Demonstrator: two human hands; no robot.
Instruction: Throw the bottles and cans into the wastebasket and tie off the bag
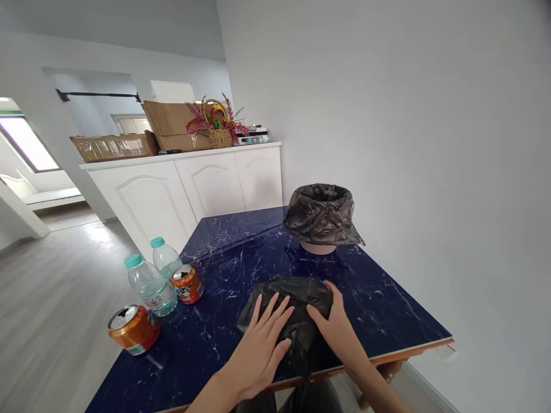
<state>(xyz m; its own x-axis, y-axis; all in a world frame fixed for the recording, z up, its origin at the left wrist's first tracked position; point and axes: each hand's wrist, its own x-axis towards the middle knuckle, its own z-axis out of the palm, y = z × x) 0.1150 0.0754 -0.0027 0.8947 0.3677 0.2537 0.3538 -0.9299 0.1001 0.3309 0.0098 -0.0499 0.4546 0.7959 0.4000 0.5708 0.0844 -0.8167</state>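
A crumpled black plastic bag (297,292) lies on the blue marbled table (241,241) near its front edge. My left hand (262,344) rests flat on the bag's left part with its fingers spread. At the bag's right side is my right hand (336,321), thumb on top and fingers around the edge, gripping it. Farther back stands a small pink bin (317,248), lined with a black bag (321,215) folded over its rim.
On the table's left side stand two clear bottles (152,287) (166,258) and two orange cans (134,330) (187,284). Behind, a white cabinet (210,180) bears cardboard boxes (116,147) and a flower basket (220,137). A wall (408,172) borders the right.
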